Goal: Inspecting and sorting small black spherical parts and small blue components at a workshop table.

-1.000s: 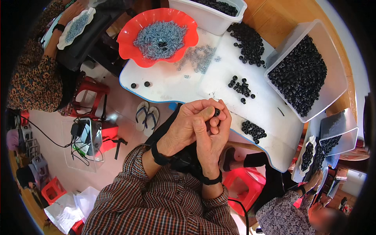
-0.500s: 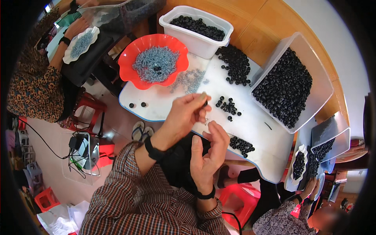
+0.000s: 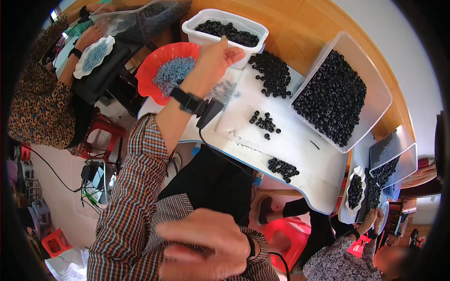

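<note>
My left hand (image 3: 218,57) reaches across the table to the near rim of a white tub (image 3: 191,30) of black beads. Its thumb points up and its fingers stretch right, apart, with no bead visible in them. My right hand (image 3: 206,243) is held low in front of my body, smeared by motion, thumb and fingers spread. Beside my left wrist stands a red wavy-rimmed bowl (image 3: 144,75) of small grey-blue beads (image 3: 172,72), partly covered by the hand. Loose black beads (image 3: 272,75) lie in a pile right of the tub.
Smaller groups of black beads (image 3: 265,123) (image 3: 283,168) lie on the white tabletop (image 3: 309,175). A clear bin (image 3: 382,100) heaped with black beads leans at the right. Other people sit at both sides, with a bead plate (image 3: 79,70) at the left. A red stool (image 3: 286,239) stands below.
My left hand has moved up and away to the white tub; the dark bead at its fingertips no longer shows. My right hand has dropped down toward my body.
</note>
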A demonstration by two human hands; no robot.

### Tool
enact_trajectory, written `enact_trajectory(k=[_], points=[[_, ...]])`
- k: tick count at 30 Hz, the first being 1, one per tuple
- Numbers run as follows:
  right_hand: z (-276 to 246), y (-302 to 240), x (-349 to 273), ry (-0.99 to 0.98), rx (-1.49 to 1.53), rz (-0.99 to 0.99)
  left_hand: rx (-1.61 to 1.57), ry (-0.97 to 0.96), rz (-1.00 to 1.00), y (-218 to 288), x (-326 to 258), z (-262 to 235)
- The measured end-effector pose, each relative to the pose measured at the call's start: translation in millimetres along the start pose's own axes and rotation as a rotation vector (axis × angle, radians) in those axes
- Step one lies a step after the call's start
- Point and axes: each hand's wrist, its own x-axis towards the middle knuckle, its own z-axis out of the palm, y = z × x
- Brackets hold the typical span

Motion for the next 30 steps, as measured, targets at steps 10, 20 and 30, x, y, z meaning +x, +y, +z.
enact_trajectory(k=[10,20,30], points=[[43.6,-22.2,18.4,0.156,0.193,-0.207,0.516,0.140,-0.099,-1.5,-144.0,-41.8],[18.5,-21.3,2.6,-0.296,0.314,-0.125,1.414,0.220,0.408,-27.4,-174.2,-94.1],[3.2,26.1,-32.2,-0.312,-0.022,0.168,1.655,0.193,0.426,-30.7,-162.8,-84.2]])
